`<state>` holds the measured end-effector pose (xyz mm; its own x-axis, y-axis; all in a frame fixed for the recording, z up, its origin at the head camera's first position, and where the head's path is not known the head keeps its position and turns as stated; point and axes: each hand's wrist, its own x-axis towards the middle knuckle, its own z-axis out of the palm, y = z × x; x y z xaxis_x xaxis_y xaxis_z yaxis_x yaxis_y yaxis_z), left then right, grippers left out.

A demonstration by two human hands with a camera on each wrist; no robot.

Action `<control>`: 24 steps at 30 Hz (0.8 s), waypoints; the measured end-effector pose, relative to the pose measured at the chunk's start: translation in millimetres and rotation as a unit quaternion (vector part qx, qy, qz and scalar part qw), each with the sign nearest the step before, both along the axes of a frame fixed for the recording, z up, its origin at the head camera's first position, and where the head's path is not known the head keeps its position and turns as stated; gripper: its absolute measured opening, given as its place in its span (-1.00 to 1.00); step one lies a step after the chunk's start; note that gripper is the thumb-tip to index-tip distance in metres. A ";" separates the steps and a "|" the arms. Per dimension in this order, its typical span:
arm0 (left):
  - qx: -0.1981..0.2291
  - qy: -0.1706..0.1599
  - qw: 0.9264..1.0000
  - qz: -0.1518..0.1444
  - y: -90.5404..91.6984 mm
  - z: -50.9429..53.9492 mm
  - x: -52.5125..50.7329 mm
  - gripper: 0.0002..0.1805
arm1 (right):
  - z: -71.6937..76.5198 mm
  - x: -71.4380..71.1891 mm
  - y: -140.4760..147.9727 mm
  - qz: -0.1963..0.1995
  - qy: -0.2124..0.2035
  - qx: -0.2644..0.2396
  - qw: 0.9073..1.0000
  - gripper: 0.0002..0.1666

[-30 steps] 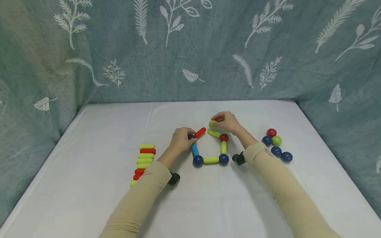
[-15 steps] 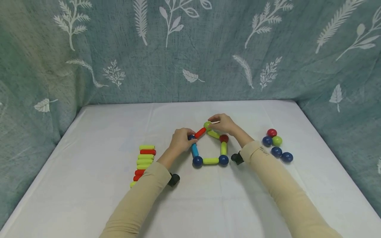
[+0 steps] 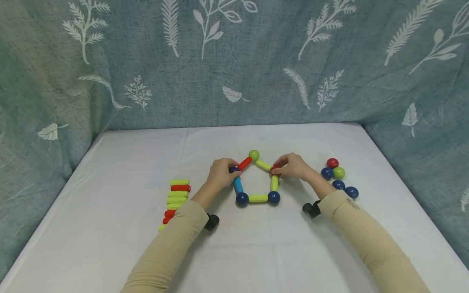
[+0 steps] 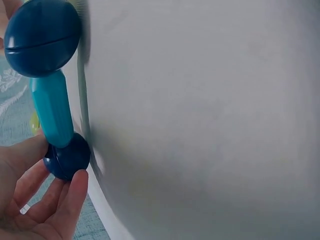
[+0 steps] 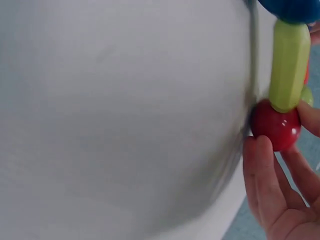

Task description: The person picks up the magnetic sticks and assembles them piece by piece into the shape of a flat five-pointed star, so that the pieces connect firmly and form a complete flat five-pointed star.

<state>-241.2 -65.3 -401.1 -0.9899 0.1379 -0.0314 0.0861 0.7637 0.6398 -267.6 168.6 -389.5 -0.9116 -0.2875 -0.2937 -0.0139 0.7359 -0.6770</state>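
Observation:
A five-sided ring of sticks and balls lies on the white table. My left hand point(image 3: 221, 174) grips the dark blue ball point(image 4: 67, 157) at its left corner, where a light blue stick point(image 4: 52, 108) and a red stick point(image 3: 244, 163) meet. At the right corner my right hand point(image 3: 293, 166) holds the red ball point(image 5: 276, 124) between thumb and fingers, beside a yellow-green stick point(image 5: 290, 66). The green ball point(image 3: 254, 155) at the top touches the red stick; a small gap seems to part it from the upper right yellow-green stick point(image 3: 263, 165). Two blue balls point(image 3: 242, 198) form the near corners.
Left of the ring, a column of yellow-green and red sticks point(image 3: 178, 194) lies partly under the left sleeve. Several loose balls point(image 3: 338, 173) in red, blue and green are on the right. A patterned green cloth point(image 3: 234, 73) hangs behind the table point(image 3: 256, 252).
My right hand has set the green ball at the top of the ring, let go of it and moved right and nearer to the red ball. The left hand has stayed put.

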 end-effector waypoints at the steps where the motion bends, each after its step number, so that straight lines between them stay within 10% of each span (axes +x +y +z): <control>1: 0.000 -0.001 1.000 0.000 0.0 -0.3 -0.3 -0.69 | -1.2 1.8 0.9 -0.011 -0.003 -0.009 1.000 -0.59; 16: -0.016 -0.015 1.000 -0.017 -4.4 2.4 -4.2 -0.69 | -15.1 9.1 5.1 -0.079 0.015 -0.074 0.994 -0.51; 24: -0.036 -0.023 0.999 -0.020 -8.6 7.7 2.2 -0.69 | -4.6 26.1 6.4 -0.036 -0.003 0.019 0.999 -0.52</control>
